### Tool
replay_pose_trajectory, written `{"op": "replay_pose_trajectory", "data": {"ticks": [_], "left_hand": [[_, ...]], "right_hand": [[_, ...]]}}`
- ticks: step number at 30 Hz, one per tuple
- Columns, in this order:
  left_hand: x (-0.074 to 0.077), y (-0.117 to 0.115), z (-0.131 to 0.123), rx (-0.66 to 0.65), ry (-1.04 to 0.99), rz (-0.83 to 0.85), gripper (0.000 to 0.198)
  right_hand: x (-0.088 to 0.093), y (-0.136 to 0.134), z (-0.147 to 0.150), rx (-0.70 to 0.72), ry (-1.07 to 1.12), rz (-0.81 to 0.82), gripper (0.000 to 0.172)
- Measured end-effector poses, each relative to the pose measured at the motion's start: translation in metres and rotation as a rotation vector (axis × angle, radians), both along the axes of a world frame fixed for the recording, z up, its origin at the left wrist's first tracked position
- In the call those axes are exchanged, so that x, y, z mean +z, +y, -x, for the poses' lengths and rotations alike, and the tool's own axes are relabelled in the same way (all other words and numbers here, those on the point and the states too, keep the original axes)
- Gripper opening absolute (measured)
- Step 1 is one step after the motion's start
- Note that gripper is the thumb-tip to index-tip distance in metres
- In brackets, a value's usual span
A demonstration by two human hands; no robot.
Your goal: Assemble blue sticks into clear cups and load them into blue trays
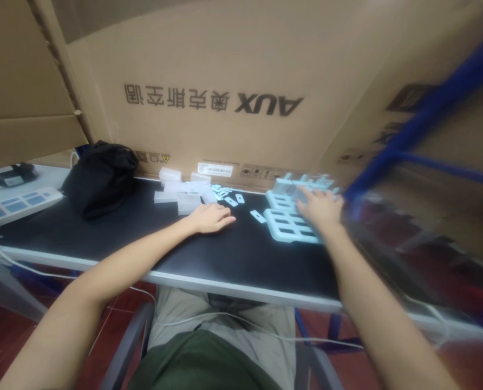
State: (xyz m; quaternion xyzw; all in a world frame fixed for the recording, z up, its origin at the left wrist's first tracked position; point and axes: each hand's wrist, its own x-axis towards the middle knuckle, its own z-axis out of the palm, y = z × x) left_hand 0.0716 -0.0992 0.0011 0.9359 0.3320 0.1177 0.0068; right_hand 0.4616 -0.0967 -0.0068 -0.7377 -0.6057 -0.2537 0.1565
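My left hand point(209, 218) lies palm down on the black table top point(103, 238), fingers stretched toward small pale blue flat pieces point(258, 216), with clear plastic boxes point(179, 194) just behind it. My right hand point(321, 208) rests on a pale blue slotted tray point(286, 225), fingers reaching over the tray's far end where more blue parts point(302, 183) stand. Whether the right fingers grip anything is blurred.
A black bag point(99, 177) sits at the back left of the table. A white power strip point(16, 203) lies on a side surface at the left. A big cardboard box point(233, 81) walls the back. A blue metal frame point(428, 108) stands at the right.
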Motion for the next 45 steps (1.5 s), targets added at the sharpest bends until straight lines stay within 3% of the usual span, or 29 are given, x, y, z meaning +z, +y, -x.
{"op": "replay_pose_trajectory", "data": {"ticks": [9, 18, 23, 25, 29, 37, 40, 45], "left_hand": [[0.003, -0.002, 0.001, -0.004, 0.003, -0.007, 0.050], [0.000, 0.000, 0.001, -0.013, -0.002, -0.024, 0.029], [0.002, -0.001, 0.001, -0.013, 0.014, -0.032, 0.028], [0.002, -0.001, 0.000, -0.014, 0.022, -0.033, 0.028], [0.001, -0.002, 0.001, -0.022, 0.018, -0.033, 0.028], [-0.002, 0.003, 0.001, -0.064, 0.000, -0.040, 0.024], [-0.003, 0.004, 0.002, -0.077, 0.001, -0.039, 0.024], [-0.006, 0.004, 0.003, -0.081, -0.045, -0.040, 0.024]], "right_hand": [[0.000, 0.000, 0.002, 0.003, -0.035, 0.002, 0.058], [-0.003, -0.002, 0.010, -0.027, -0.021, 0.015, 0.061], [0.005, -0.008, 0.020, 0.003, -0.014, -0.080, 0.069], [0.010, -0.009, 0.026, 0.029, -0.010, -0.114, 0.063], [0.015, -0.010, 0.049, 0.153, -0.051, -0.028, 0.055], [0.004, -0.011, 0.099, 0.475, -0.163, 0.304, 0.043], [0.003, -0.013, 0.107, 0.550, -0.125, 0.334, 0.038], [0.003, -0.019, 0.118, 0.762, -0.049, 0.354, 0.046]]}}
